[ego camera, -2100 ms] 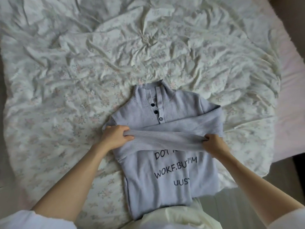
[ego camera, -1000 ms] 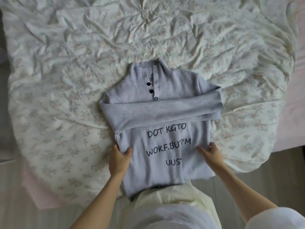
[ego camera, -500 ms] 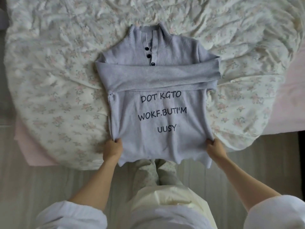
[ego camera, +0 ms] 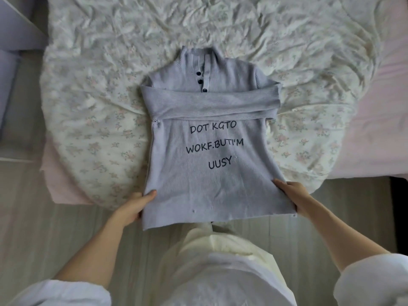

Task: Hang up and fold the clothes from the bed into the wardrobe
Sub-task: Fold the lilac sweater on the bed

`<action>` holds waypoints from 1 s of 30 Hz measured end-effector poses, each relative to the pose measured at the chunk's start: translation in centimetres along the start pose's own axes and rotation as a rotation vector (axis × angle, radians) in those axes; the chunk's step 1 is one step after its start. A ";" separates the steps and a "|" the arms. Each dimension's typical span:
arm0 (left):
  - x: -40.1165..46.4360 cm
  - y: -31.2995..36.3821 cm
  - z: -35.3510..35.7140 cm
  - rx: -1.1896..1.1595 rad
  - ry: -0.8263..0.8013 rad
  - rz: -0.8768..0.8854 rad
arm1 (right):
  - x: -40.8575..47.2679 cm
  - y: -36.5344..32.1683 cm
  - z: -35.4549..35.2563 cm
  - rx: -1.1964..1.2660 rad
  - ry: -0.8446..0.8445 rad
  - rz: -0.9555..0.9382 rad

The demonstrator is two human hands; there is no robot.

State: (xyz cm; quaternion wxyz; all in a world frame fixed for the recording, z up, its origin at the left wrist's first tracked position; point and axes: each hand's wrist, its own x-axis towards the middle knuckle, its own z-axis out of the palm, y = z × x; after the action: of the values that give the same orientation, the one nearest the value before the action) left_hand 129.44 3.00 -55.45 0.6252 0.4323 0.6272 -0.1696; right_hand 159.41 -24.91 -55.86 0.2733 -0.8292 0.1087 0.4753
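The pale lilac knitted jumper point(ego camera: 209, 151) lies collar-away across the bed's near edge; left hand point(ego camera: 132, 206) and right hand point(ego camera: 293, 195) pinch its hem corners equally close.

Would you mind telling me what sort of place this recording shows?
Most likely a home bedroom: a bed with a crumpled floral duvet over a pink sheet, a lilac sweater being folded on it, and pale wooden flooring.

Lilac sweater point(ego camera: 207, 173) on floral bedding point(ego camera: 92, 120), hem in left hand point(ego camera: 132, 206) and right hand point(ego camera: 293, 195)
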 end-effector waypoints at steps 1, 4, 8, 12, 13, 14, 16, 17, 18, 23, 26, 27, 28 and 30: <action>-0.3 0.0 0.1 -0.023 0.017 -0.022 | 0.0 -0.2 -0.1 0.043 0.002 0.009; -1.2 1.6 -0.2 -0.165 0.038 -0.056 | -0.4 -1.4 -0.4 0.183 0.033 0.042; -1.3 6.1 -0.7 -0.466 0.051 -0.230 | 0.0 -4.9 -1.0 0.380 0.057 0.152; -0.3 13.3 -2.8 -0.693 0.183 -0.123 | 0.7 -12.6 -2.1 0.579 0.030 0.103; -0.5 14.8 -3.1 -0.797 0.161 -0.084 | 0.8 -14.2 -2.4 0.663 0.017 0.110; -0.1 16.9 -3.8 -0.894 0.146 -0.067 | 1.4 -16.6 -2.7 0.745 0.022 0.137; 1.5 20.5 -4.1 -0.996 0.117 -0.030 | 2.1 -20.3 -2.9 0.873 0.046 0.189; 2.7 23.2 -4.5 -1.039 0.078 -0.010 | 3.0 -22.7 -2.9 0.897 0.061 0.192; 3.1 24.3 -4.4 -1.052 0.080 0.015 | 3.1 -23.8 -2.7 0.913 0.058 0.167; 7.1 31.1 -4.7 -1.075 0.014 0.139 | 7.1 -30.3 -1.4 1.148 0.058 0.060; 9.9 32.1 -4.8 -0.998 0.015 0.215 | 9.3 -31.8 -0.6 1.092 0.110 0.006; 10.8 31.7 -4.7 -0.876 0.086 0.223 | 9.7 -31.5 -0.2 0.999 0.157 0.015; 11.4 31.0 -4.4 -0.712 0.188 0.234 | 9.8 -30.9 0.3 0.885 0.217 0.017; 12.2 28.9 -3.2 -0.423 0.399 0.298 | 10.3 -28.6 1.5 0.589 0.387 -0.037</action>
State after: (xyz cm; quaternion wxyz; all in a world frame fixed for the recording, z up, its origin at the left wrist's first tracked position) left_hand 151.09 25.93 -56.81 0.5836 0.4047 0.6887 0.1458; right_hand 176.29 0.45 -55.15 0.4838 -0.7912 0.2758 0.2526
